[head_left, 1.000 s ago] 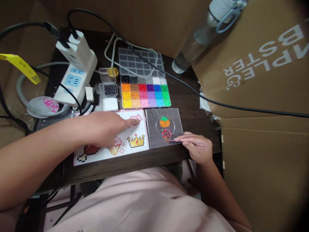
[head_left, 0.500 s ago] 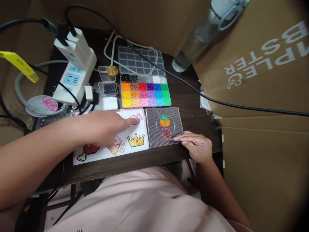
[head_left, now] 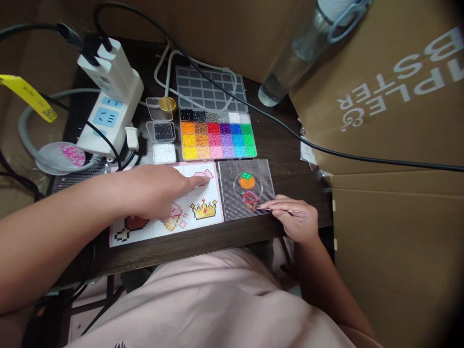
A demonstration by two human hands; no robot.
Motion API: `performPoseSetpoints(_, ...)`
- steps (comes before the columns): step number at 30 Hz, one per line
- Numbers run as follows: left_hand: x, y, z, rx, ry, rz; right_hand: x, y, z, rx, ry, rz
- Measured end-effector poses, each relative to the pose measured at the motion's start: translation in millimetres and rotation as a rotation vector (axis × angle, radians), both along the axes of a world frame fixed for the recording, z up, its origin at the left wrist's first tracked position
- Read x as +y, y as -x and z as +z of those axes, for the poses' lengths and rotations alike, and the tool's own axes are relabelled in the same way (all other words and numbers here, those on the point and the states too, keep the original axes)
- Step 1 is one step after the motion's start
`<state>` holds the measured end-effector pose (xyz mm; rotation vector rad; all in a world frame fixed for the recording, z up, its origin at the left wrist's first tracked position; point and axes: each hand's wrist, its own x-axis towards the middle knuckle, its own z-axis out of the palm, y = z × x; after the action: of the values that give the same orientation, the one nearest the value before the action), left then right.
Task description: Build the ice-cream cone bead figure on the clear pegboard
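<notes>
Currently the right hand point(head_left: 297, 217) is pinching thin tweezers point(head_left: 258, 208) between thumb and fingers, at the right edge of the clear pegboard point(head_left: 232, 208). The tip is reaching the bottom of the bead ice cream point(head_left: 250, 199); can't tell if it's touching a bead. An orange bead fruit point(head_left: 247, 181) is sitting just above, same board. Left hand point(head_left: 163, 191) is pointing: index extending onto a pink figure on the pattern sheet point(head_left: 213, 191), left of the pegboard. Its other fingers are curling underneath, mostly hidden; can't tell if they're pressing together. Farther out, the bead box point(head_left: 219, 135) is lying open behind the board, colors sorted by compartment. Two small boxes, white beads point(head_left: 164, 153) and black beads point(head_left: 163, 131), are standing to its left. Power strip point(head_left: 105, 118) is sitting beyond those, water bottle point(head_left: 290, 63) is standing back right. Everything's resting on the dark surface point(head_left: 282, 140).
</notes>
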<state>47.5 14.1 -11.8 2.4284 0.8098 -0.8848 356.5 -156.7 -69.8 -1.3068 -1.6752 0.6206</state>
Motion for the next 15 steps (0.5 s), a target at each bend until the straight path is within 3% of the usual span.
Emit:
performPoseSetpoints(10,1.0,1.0,-0.1,-0.014,0.006,0.004,-1.6,-2.2,-1.0,0.024,0.023,-0.022)
performPoseSetpoints(15,-0.6,1.7,7.9,-0.056,0.070,0.021,-7.3,-4.4,-5.8,0.140,0.028,-0.125)
